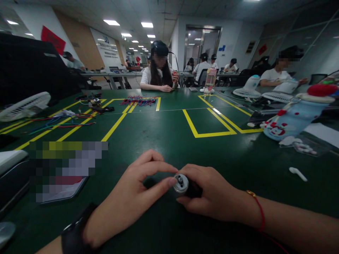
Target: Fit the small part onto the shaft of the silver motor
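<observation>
Cylinder (182, 184), black with a silver metal end, lower centre of the frame — my right hand (212, 190) curled around it, my left hand (140, 187) pinching its rim. Steadying seems the step; the next move likely calls for even grip.

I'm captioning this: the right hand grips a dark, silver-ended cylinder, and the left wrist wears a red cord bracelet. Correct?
No: the head view shows the red cord bracelet on the right wrist; the right hand does grip the dark cylinder.
</observation>
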`<state>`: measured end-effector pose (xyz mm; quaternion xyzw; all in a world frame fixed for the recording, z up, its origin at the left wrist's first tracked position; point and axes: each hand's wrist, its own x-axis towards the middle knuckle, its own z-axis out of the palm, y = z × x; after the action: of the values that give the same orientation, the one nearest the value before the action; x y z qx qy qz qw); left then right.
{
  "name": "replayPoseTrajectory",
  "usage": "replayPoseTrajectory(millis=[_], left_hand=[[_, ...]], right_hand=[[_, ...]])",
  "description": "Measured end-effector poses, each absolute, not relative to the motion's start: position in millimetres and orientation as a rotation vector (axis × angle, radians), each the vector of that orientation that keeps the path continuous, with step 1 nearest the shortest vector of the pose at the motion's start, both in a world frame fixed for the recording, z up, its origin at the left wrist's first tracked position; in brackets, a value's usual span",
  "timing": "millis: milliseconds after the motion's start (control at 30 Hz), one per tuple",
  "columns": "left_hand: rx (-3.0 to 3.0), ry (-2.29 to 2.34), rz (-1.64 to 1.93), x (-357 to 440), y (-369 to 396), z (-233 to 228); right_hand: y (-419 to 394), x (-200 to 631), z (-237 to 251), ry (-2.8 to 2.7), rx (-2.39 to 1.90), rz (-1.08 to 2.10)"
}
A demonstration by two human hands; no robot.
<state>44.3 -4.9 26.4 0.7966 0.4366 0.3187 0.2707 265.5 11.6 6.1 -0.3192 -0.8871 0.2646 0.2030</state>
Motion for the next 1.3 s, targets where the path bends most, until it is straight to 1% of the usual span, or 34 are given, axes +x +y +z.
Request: replayPoseTrajectory(millis=[167, 333, 400, 633, 867, 1033, 1300], left_hand=[[2.169, 1.169, 0.877, 56.1, -11.1, 32.0], [2.04, 1.212, 0.919, 44.0, -5.4, 32.1], [2.051, 1.202, 0.863, 35.4, -1.4, 29.1], [2.295, 1.099, 0.495, 26.7, 4.6, 12.8], [2.378, 1.091, 0.447, 26.8, 7.4, 5.1], [2.206, 1.112, 0.546, 23.2, 10.3, 7.5], [1.718, 1.512, 0.908, 10.3, 20.6, 11.5]], right_hand=[[12.4, 264.2, 5.3, -2.494, -0.891, 0.707], [12.0, 264.5, 7.2, -2.475, -0.881, 0.732], [11.5, 265.2, 7.6, -2.462, -0.877, 0.75], [11.3, 267.1, 6.8, -2.443, -0.894, 0.759], [11.2, 266.5, 6.7, -2.438, -0.898, 0.775], [11.3, 266.5, 7.0, -2.441, -0.895, 0.767], [12.0, 267.2, 9.1, -2.443, -0.894, 0.786]])
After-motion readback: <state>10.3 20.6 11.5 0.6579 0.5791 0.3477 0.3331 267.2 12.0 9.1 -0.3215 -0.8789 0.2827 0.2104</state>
